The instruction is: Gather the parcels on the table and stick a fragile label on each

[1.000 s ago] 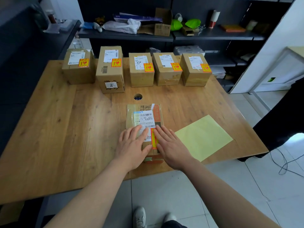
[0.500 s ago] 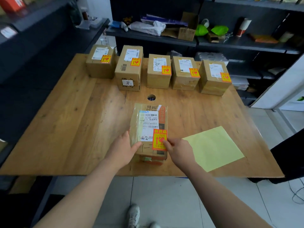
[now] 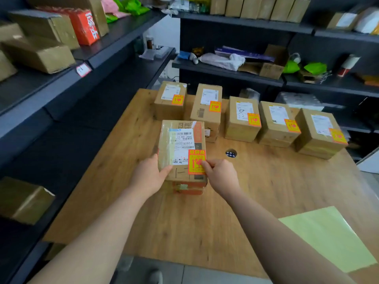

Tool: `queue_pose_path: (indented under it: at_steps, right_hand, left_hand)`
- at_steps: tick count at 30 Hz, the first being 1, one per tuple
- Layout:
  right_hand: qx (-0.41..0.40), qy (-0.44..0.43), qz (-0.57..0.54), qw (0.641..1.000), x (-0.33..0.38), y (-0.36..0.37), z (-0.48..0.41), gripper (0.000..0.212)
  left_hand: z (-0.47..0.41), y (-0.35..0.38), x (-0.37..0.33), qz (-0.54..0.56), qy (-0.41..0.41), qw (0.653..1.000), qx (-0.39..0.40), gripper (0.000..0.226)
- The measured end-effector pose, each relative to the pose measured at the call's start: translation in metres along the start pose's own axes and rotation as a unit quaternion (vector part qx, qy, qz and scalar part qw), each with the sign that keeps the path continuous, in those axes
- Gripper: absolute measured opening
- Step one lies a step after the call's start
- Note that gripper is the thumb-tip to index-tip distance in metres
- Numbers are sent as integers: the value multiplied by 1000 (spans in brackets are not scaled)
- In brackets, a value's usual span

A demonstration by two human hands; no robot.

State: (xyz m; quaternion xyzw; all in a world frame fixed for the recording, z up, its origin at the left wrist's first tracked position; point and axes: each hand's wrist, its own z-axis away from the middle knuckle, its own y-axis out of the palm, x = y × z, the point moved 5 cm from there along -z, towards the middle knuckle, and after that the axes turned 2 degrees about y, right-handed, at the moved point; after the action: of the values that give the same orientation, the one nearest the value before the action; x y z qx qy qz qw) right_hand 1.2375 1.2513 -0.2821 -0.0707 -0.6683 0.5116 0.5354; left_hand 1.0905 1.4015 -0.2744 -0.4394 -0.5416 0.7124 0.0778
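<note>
I have both hands on the parcel (image 3: 182, 149), which sits on the wooden table (image 3: 256, 191) near its left edge. My left hand (image 3: 148, 176) clasps the parcel's near left corner at about 8 o'clock of the box, thumb lying over the top face and the fingers hidden down the side. My right hand (image 3: 220, 175) is at 5 o'clock, fingers curled, thumb and forefinger pinched against the near right corner of the fragile label (image 3: 196, 161) — orange and yellow, lying flat on the top, overlapping the white shipping label (image 3: 180, 146). From the parcel, a row of five boxes (image 3: 243, 118) runs from 12 to 3 o'clock along the far edge, each with its own orange sticker. The cable hole (image 3: 231, 153) is at 3 o'clock, just beside my right hand, and a pale green sheet (image 3: 328, 238) lies at 4 o'clock near the front edge — well apart from the parcel
</note>
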Motion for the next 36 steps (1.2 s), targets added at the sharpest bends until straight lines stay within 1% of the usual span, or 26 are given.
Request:
queue_pose_path:
  at_steps: [7, 12, 15, 20, 27, 32, 36]
  right_hand:
    - [-2, 14, -9, 1000, 61, 49, -74, 34]
    - [-9, 35, 7, 999, 74, 72, -116, 34]
    - [-7, 46, 16, 999, 74, 80, -130, 35]
    - [-3, 66, -1, 998, 69, 91, -145, 33]
    - [21, 57, 18, 998, 66, 92, -160, 32]
    - [41, 51, 42, 997, 67, 90, -163, 33]
    - [57, 45, 75, 995, 69, 88, -163, 34]
  left_hand:
    - [-93, -31, 57, -3, -8, 1000, 24, 44]
    - [-140, -29, 81, -29, -12, 998, 47, 43]
    - [-160, -25, 88, -22, -5, 998, 60, 42]
    - [-176, -18, 91, -33, -6, 997, 74, 43]
    - [-185, -10, 89, -39, -8, 996, 84, 41]
    - [-185, -11, 85, -60, -17, 994, 92, 57]
    - [-182, -15, 81, -86, -25, 991, 95, 57]
